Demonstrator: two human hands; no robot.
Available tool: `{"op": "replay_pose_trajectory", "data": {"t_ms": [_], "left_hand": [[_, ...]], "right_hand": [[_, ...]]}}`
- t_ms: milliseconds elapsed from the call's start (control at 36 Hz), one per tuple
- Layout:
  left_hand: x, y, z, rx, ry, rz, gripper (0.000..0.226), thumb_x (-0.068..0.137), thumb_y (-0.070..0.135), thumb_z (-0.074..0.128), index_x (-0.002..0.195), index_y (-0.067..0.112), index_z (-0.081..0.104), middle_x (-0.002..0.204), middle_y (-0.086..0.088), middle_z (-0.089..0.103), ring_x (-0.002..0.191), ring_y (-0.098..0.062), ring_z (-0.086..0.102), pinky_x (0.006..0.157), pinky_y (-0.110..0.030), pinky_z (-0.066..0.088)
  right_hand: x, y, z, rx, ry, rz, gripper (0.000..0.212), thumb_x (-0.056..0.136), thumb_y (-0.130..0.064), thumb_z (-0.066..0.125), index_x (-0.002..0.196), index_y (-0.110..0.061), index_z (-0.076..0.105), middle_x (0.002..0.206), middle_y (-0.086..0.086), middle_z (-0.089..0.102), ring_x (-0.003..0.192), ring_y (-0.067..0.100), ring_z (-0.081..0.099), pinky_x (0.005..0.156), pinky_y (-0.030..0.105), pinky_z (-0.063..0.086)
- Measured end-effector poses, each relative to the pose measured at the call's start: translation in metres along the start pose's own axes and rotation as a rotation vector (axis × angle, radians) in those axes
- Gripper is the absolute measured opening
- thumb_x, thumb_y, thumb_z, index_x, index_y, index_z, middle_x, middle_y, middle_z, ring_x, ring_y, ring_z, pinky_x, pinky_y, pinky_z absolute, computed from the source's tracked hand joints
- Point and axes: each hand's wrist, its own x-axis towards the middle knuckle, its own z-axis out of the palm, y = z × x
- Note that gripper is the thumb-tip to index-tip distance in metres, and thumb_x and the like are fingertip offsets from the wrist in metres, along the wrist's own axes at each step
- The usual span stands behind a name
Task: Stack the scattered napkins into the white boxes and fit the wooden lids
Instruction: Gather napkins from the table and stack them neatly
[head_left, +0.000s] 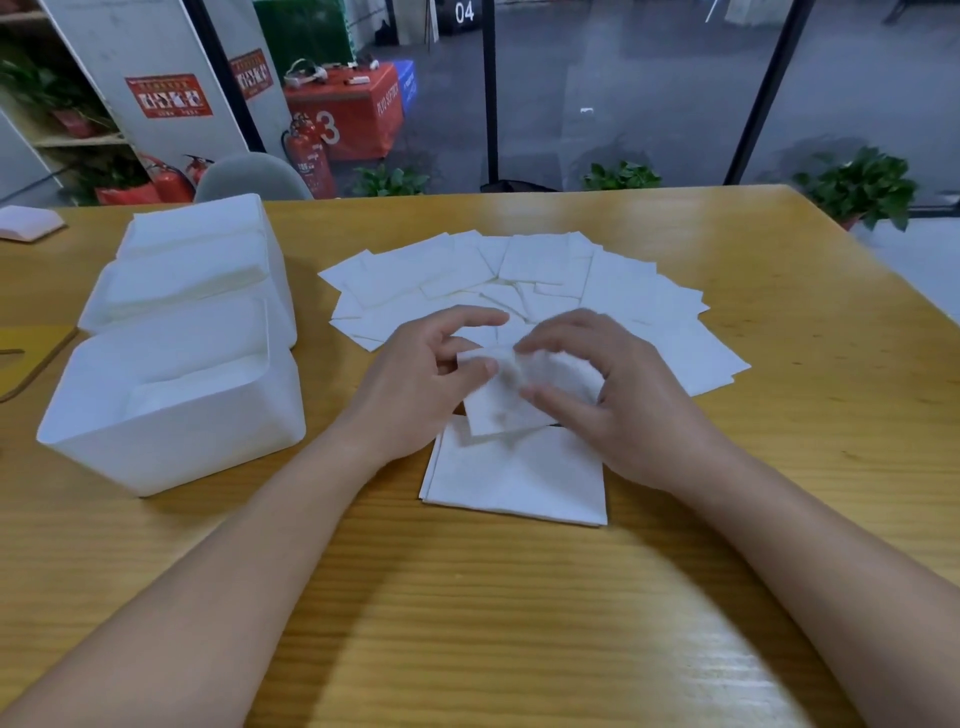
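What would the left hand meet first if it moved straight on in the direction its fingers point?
Probably the right hand, since the left hand points right across the napkin both hold; depth is unclear.

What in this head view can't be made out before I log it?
- Held napkin: blurred; left hand and right hand cover its edges, so its fold is unclear.
- Near white box: its wall hides how full it is.
- Wooden lid: cut off by the left edge.
- Neat napkin stack: sheet count too fine to tell.
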Motion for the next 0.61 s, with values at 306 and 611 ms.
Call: {"op": "replay_pose_trajectory", "data": {"t_ms": [306, 611], "left_hand": [[0.000, 0.004, -0.020, -0.064, -0.001, 0.071, 0.023, 0.106, 0.016, 0.070, 0.123, 0.029, 0.079, 0.079, -0.034, 0.053, 0.072, -0.054, 0.038, 0.062, -0.058, 0.037], [-0.005, 0.011, -0.039, 0.141, -0.306, -0.136, 0.032, 0.107, 0.022, 0.066, 0.126, 0.046, 0.073, 0.079, -0.021, 0.056, 0.077, -0.041, 0.052, 0.078, -0.041, 0.040]], "right_hand": [[0.002, 0.000, -0.003, 0.050, 0.080, 0.177, 0.019, 0.105, -0.032, 0.070, 0.123, -0.036, 0.072, 0.109, -0.021, 0.069, 0.085, -0.007, 0.063, 0.076, 0.018, 0.042], [0.005, -0.004, -0.029, 0.270, -0.201, 0.380, 0.009, 0.097, -0.019, 0.077, 0.104, -0.025, 0.075, 0.062, -0.004, 0.056, 0.056, 0.018, 0.051, 0.055, 0.028, 0.042]]}}
